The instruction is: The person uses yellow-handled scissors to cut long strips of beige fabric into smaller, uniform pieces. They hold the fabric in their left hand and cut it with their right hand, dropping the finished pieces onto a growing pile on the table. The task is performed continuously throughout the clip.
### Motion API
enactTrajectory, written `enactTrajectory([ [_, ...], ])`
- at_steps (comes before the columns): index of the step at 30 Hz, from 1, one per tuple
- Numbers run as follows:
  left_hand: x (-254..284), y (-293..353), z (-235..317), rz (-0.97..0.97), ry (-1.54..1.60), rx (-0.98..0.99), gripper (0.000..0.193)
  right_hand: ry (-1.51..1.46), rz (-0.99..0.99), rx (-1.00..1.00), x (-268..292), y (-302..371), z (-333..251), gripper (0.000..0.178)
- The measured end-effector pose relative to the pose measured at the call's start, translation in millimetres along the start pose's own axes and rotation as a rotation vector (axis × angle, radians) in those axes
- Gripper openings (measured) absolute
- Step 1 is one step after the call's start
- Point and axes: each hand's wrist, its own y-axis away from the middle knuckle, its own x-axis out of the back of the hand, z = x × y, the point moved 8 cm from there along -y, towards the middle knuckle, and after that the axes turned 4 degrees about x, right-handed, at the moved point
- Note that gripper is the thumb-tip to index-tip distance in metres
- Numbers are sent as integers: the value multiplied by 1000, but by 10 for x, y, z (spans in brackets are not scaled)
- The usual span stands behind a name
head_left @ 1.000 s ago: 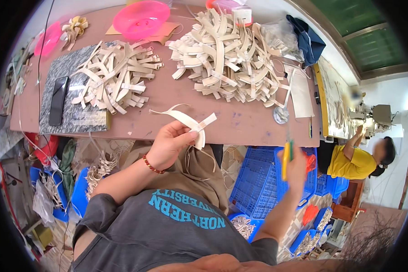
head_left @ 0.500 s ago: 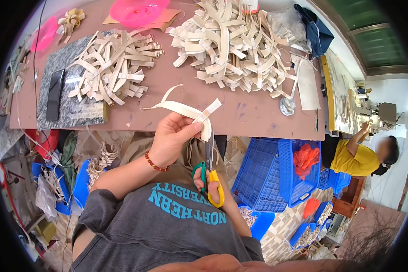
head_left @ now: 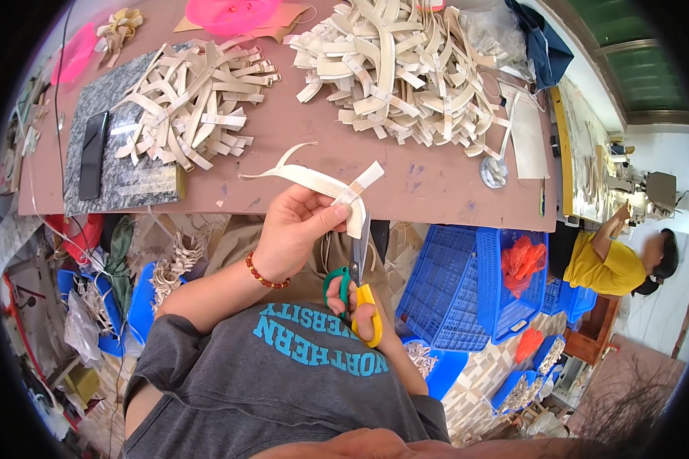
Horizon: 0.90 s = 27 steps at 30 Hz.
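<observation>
Toward the table's left end lies one pink dish point(head_left: 70, 63), and below the tabletop point(head_left: 283, 122) at that side stand two blue bins point(head_left: 140, 310) with pale pieces in them. One black phone point(head_left: 93, 157) rests on one grey speckled slab point(head_left: 142, 190), the smaller of two heaps of pale strips partly overlying the slab's right side; the strips point(head_left: 199, 107) overlap too much to count. A second pink dish point(head_left: 233, 14) sits at the top edge.

Near the table's front edge, the left hand point(head_left: 292, 233) has its thumb and forefinger pressed together on one cream strip point(head_left: 314, 180). Its longer part curves leftward above the knuckles into two thin tails; a whitish tab point(head_left: 365, 182) slants up and right from the pinch, and a short end hangs just right of the thumb tip. Touching or close beside that end are the blades of one pair of scissors point(head_left: 356, 271); how far apart they stand cannot be told. Curled through its green and yellow loops are digits of the right hand point(head_left: 366, 314).

Farther right come the larger heap point(head_left: 394, 92), two large blue crates point(head_left: 444, 287), one red bag point(head_left: 523, 264) and one co-worker in yellow point(head_left: 606, 264).
</observation>
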Motion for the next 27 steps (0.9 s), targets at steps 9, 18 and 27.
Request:
enactTrajectory([
  [9,17,-3,-11,2,12,18,19,-54,-6,-17,19,9,6,76],
  [18,8,-11,71,-94,-24,20,22,-104,23,-104,66,104,-12,57],
  [27,-2,-12,90,-204,-99,90,22,-104,11,-117,104,161,0,44],
])
